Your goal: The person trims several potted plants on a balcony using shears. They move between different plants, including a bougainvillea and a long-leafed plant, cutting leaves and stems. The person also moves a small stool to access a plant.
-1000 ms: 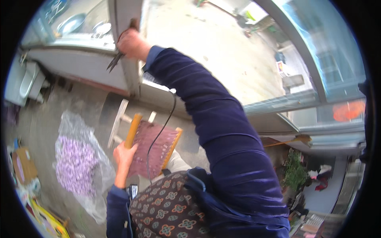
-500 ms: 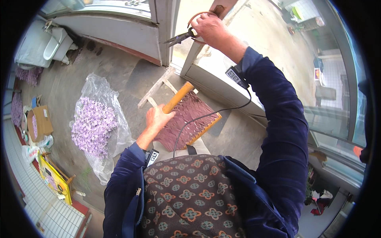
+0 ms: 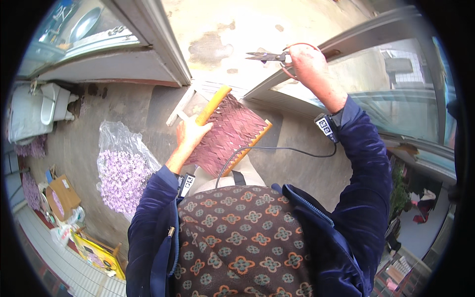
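My left hand is closed on one yellow wooden rail of a stool with a woven purple-brown seat, held tilted before my legs. Pale wooden bars show just beyond that hand, seemingly the stool's legs. Out to the right, my right hand grips a pair of scissors with reddish loop handles. Their dark blades point left across the doorway, and look nearly closed. Behind this hand is the edge of a glazed door; whether the two touch, I cannot tell.
Ahead lies a bright doorway onto pale ground. Clear plastic sheeting with a heap of light purple flowers rests on the left floor. Beyond are a white washing tub, a cardboard box and a yellow board.
My view has turned and come closer to the doorway. The door has swung further to the right. My right hand, with the scissors, has moved right and slightly down; my left still carries the stool.
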A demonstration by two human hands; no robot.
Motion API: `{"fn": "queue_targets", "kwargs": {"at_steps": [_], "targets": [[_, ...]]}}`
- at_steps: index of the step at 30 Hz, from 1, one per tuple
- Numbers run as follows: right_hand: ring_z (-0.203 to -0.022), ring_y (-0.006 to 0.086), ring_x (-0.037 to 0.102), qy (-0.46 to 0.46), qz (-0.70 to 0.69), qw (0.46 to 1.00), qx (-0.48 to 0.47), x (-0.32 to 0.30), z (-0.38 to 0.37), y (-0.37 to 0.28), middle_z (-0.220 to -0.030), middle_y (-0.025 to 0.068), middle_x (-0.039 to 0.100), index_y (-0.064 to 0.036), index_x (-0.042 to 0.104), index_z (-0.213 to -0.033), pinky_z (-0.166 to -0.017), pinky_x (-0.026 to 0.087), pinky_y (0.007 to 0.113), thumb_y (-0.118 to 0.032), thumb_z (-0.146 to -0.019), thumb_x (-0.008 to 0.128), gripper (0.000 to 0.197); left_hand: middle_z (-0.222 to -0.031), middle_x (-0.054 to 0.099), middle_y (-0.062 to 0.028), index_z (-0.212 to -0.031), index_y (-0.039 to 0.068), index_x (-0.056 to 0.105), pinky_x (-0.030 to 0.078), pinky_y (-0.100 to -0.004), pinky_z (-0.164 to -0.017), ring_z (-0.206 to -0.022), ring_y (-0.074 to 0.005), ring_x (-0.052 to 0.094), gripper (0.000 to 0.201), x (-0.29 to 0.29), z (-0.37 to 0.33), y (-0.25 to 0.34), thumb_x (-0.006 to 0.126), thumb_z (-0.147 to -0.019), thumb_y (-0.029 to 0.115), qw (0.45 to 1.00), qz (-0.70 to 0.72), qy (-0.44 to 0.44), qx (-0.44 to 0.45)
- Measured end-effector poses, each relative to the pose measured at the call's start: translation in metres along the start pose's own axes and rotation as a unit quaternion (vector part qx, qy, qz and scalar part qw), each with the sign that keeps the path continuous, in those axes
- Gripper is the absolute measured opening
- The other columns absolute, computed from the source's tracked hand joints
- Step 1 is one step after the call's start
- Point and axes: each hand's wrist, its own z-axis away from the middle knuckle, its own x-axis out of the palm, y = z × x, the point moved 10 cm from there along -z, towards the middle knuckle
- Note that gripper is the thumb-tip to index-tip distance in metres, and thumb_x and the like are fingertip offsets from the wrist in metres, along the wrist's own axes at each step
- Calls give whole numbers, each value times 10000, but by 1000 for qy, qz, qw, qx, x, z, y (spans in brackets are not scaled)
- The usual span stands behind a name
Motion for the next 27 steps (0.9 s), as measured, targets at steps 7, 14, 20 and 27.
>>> {"fn": "queue_targets", "kwargs": {"at_steps": [7, 14, 20, 27], "targets": [[-730, 304, 640, 32, -3, 976, 216, 49, 53, 94, -727, 141, 627, -29, 602, -758, -656, 522, 389, -302, -750, 680, 284, -750, 674, -118, -873, 95, 705, 493, -402, -649, -721, -288, 653, 429, -2, -58, 52, 753, -639, 452, 998, 14, 54, 22], [-798, 357, 643, -44, -125, 914, 383, 184, 78, 160, -822, 199, 655, -40, 658, -872, -715, 514, 440, -368, -781, 625, 342, -703, 656, -78, -898, 4, 688, 470, -291, -617, -642, -128, 608, 439, -7, -127, 100, 802, -664, 357, 990, 109, 86, -10], [-889, 331, 645, -223, -156, 871, 409, 320, 102, 169, -949, 206, 661, -35, 691, -926, -772, 492, 426, -349, -848, 578, 343, -679, 637, -22, -877, 10, 694, 453, -255, -601, -643, -81, 569, 364, -21, -202, 119, 798, -687, 302, 979, 165, 118, 0], [-939, 303, 636, -480, -143, 777, 381, 374, 157, 168, -946, 151, 676, -72, 709, -922, -808, 500, 401, -534, -826, 533, 504, -680, 647, -39, -968, 33, 695, 453, -272, -593, -635, -92, 581, 435, -46, -306, 150, 793, -671, 336, 985, 159, 68, -11]]}}
